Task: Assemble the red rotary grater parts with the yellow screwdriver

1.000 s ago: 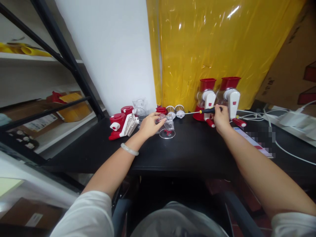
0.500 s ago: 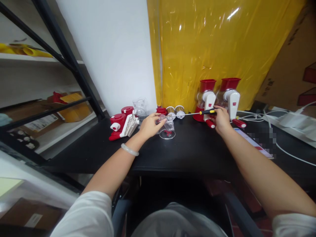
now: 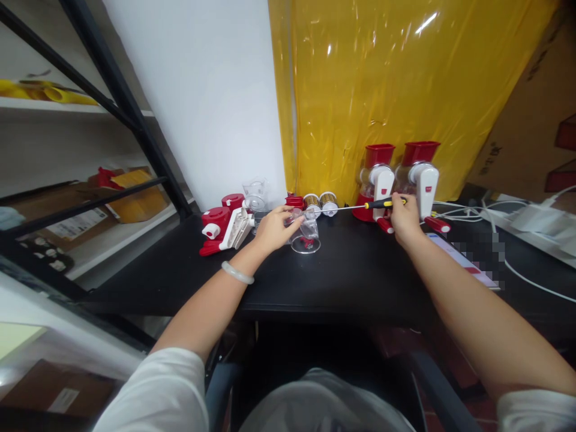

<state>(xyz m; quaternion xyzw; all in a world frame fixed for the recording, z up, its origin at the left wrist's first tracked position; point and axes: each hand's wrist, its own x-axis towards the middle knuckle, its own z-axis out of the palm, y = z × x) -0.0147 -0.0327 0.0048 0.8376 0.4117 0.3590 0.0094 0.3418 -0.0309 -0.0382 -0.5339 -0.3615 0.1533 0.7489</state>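
The clear housing (image 3: 308, 229) is on the desk (image 3: 342, 276), its wide round rim towards the person; whether it is tilted is hard to tell. It looks like thin, rigid plastic, so probably light, slick under skin and liable to crack if squeezed or levered hard. The left hand (image 3: 271, 232) has its fingers clamped on the upper part, a sound place given how easily so light a piece could skid or turn. The thicker-looking neck would likely bear pressure better than the rim.

To the right of the housing, the right hand (image 3: 406, 221) has its fingers closed round the handle of the screwdriver (image 3: 382, 204). That handle looks stiff and grippy; the slim shaft reaches the housing's upper end, tip contact unclear.
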